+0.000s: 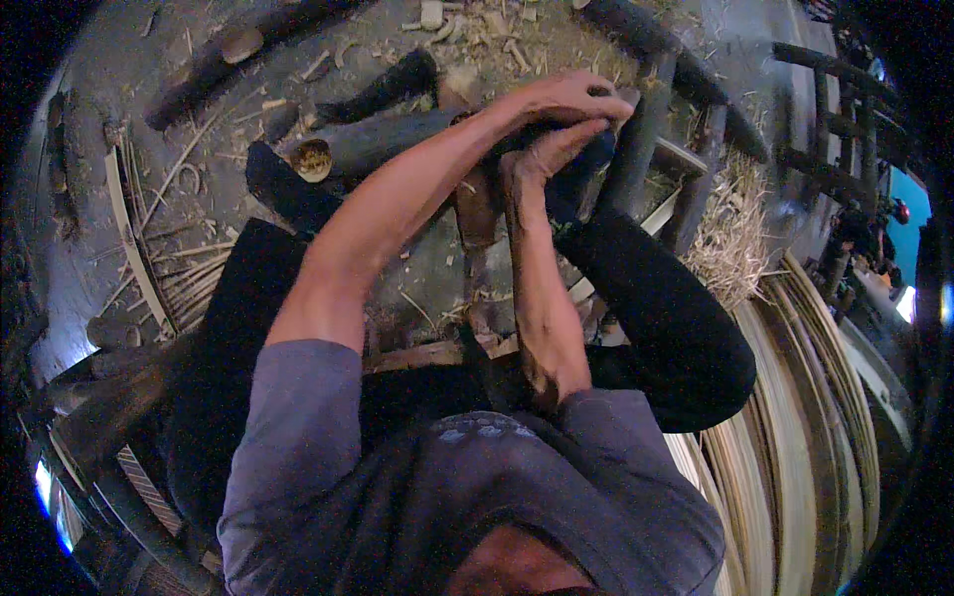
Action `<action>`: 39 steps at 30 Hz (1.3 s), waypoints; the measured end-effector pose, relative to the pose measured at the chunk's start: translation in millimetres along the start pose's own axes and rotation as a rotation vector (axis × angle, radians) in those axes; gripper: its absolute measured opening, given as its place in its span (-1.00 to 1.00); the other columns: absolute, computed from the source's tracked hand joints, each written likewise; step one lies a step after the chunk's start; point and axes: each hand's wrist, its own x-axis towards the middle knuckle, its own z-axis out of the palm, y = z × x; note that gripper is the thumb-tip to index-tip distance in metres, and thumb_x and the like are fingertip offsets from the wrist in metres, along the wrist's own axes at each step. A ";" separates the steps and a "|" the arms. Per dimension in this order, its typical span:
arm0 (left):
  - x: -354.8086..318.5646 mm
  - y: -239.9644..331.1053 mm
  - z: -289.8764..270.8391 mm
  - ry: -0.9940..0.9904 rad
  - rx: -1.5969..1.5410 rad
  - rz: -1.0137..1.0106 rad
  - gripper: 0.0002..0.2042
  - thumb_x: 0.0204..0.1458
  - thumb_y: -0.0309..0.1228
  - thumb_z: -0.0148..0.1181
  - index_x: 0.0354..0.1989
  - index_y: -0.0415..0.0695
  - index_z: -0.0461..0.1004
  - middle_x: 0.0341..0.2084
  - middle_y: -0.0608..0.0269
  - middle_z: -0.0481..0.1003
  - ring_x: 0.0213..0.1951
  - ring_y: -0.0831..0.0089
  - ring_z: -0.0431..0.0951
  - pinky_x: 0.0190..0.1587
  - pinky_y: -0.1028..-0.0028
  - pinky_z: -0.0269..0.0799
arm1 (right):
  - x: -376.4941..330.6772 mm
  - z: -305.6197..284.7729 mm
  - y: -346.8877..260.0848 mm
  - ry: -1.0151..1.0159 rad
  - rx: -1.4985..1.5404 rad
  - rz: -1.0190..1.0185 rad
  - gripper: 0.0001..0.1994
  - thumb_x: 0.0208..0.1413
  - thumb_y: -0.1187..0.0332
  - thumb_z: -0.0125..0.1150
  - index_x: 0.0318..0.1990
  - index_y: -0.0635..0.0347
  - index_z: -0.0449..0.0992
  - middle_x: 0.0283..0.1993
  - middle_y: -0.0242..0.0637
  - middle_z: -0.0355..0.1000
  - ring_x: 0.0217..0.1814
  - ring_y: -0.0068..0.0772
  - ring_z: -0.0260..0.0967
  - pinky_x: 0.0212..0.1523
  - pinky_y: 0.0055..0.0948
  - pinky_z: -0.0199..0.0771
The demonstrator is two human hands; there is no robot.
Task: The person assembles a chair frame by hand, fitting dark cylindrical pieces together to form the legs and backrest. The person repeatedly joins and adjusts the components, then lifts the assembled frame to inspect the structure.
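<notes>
My left arm reaches across to the right, and my left hand (568, 97) is closed, its thumb and finger curled into a loop. Just below it, my right hand (556, 149) has its fingers pressed together, almost touching the left. What they hold, if anything, is too small or hidden to make out. Both hands are above my dark-clad right foot (594, 154), beside a dark upright-lying pole (641, 139). Left of the hands lies a thick log (383, 144) with a pale cut end. A brown wooden post (475, 214) stands between my legs.
Bundled long pale wood strips (785, 437) curve along my right side. Thin shavings (730, 238) heap beside my right knee. Thin sticks (194, 283) and a bent strip (139, 233) lie at left. More logs (238, 50) and wood chips (477, 30) cover the far floor.
</notes>
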 end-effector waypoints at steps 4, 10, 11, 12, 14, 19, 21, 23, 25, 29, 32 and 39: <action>-30.5 46.3 -51.4 0.182 -0.232 -0.111 -0.58 0.06 -0.03 0.15 -0.15 -0.17 0.50 -0.29 0.17 0.54 -0.22 0.43 0.52 -0.16 0.45 0.44 | 40.5 32.2 47.3 -0.194 -0.016 0.054 -0.28 0.24 -0.23 -0.44 0.22 0.25 0.17 0.11 -0.12 0.28 0.07 -0.27 0.27 0.10 -0.29 0.26; -100.0 58.3 -96.9 0.890 -0.538 -0.300 -0.52 0.14 -0.10 0.07 0.08 -0.23 0.30 -0.31 0.16 0.47 -0.21 0.36 0.49 -0.12 0.28 0.39 | 28.3 89.8 11.9 -0.816 -0.208 0.432 -0.36 0.22 -0.15 -0.17 0.22 0.20 0.25 0.15 -0.11 0.30 0.15 -0.18 0.27 0.06 -0.32 0.29; -93.2 63.3 -87.4 0.944 -0.541 -0.296 -0.52 0.15 -0.09 0.04 0.08 -0.22 0.30 -0.28 0.16 0.46 -0.19 0.33 0.48 -0.09 0.26 0.38 | 57.2 86.0 93.6 -0.950 -0.331 0.126 -0.33 0.18 -0.17 -0.10 0.26 0.17 0.20 0.18 -0.10 0.27 0.19 -0.22 0.24 0.06 -0.31 0.29; -106.6 47.6 -87.4 1.085 -0.543 -0.320 -0.53 0.17 -0.09 0.01 0.08 -0.22 0.30 -0.25 0.16 0.46 -0.18 0.30 0.48 -0.06 0.24 0.37 | 44.9 96.7 95.2 -1.063 -0.293 0.078 -0.39 0.23 -0.10 -0.16 0.23 0.19 0.24 0.19 -0.12 0.27 0.21 -0.24 0.22 0.13 -0.30 0.23; -125.5 18.6 -77.1 1.364 -0.410 -0.229 -0.56 0.16 -0.08 0.02 0.00 -0.21 0.32 -0.25 0.14 0.47 -0.22 0.27 0.50 -0.12 0.28 0.42 | 22.6 106.9 69.4 -1.261 -0.223 -0.017 -0.50 0.31 0.04 -0.27 0.18 0.23 0.30 0.23 -0.16 0.26 0.25 -0.27 0.18 0.27 -0.29 0.10; -153.7 4.1 -27.9 1.791 -0.712 0.223 -0.74 0.15 -0.23 0.08 -0.19 -0.18 0.31 -0.40 0.18 0.44 -0.37 0.40 0.48 -0.28 0.37 0.49 | -3.3 73.5 53.2 -1.654 -0.340 0.160 -0.50 0.26 -0.02 -0.15 0.10 0.22 0.37 0.14 -0.26 0.33 0.16 -0.39 0.22 0.19 -0.35 0.17; -165.2 2.5 -24.5 1.791 -0.815 0.150 -0.75 0.16 -0.26 0.05 -0.14 -0.18 0.28 -0.39 0.20 0.42 -0.32 0.41 0.46 -0.21 0.38 0.47 | -16.0 85.5 28.9 -1.783 -0.425 0.233 -0.48 0.20 -0.03 0.00 0.10 0.22 0.38 0.16 -0.29 0.32 0.17 -0.45 0.20 0.21 -0.43 0.14; -160.4 2.1 -36.7 1.831 -0.696 -0.028 -0.77 0.18 -0.26 0.03 -0.19 -0.18 0.30 -0.38 0.21 0.40 -0.26 0.40 0.44 -0.11 0.38 0.42 | -15.0 85.6 11.8 -1.485 -0.421 0.275 -0.45 0.17 -0.05 0.03 0.14 0.18 0.36 0.13 -0.27 0.36 0.16 -0.38 0.25 0.23 -0.41 0.15; -132.7 -24.3 -59.1 1.541 -0.327 0.051 -0.63 0.19 -0.14 -0.02 -0.10 -0.24 0.38 -0.22 0.19 0.46 -0.16 0.41 0.43 -0.06 0.42 0.36 | 2.0 83.6 24.8 -1.141 -0.366 0.274 -0.43 0.14 -0.08 0.06 0.16 0.14 0.37 0.06 -0.20 0.43 0.14 -0.29 0.30 0.21 -0.40 0.20; -77.1 -79.9 -99.5 1.025 -0.046 -0.072 -0.53 0.21 -0.04 -0.11 0.07 -0.18 0.31 -0.20 0.21 0.45 -0.14 0.17 0.44 -0.01 0.18 0.31 | 10.1 84.5 -50.6 -0.859 -0.406 0.441 -0.33 0.14 -0.14 0.02 0.25 0.17 0.22 0.21 -0.10 0.27 0.24 -0.26 0.20 0.21 -0.36 0.18; -34.1 -37.2 -83.2 0.649 -0.355 -0.125 -0.53 0.23 -0.02 -0.19 0.12 -0.13 0.30 -0.06 0.17 0.42 -0.02 0.13 0.40 0.02 0.17 0.28 | 31.0 67.4 -28.7 -0.555 -0.235 0.457 -0.30 0.14 -0.16 -0.01 0.29 0.13 0.15 0.22 -0.12 0.22 0.25 -0.22 0.17 0.13 -0.32 0.22; -1.6 -35.5 -29.5 0.302 -0.110 0.528 -0.61 0.12 -0.09 0.06 -0.05 -0.14 0.45 -0.16 0.23 0.45 -0.15 0.42 0.41 -0.05 0.37 0.34 | 12.1 28.8 9.8 -0.099 -0.108 0.012 -0.20 0.19 -0.23 -0.21 0.30 0.35 -0.01 0.30 -0.07 0.11 0.26 -0.26 0.13 0.23 -0.37 0.12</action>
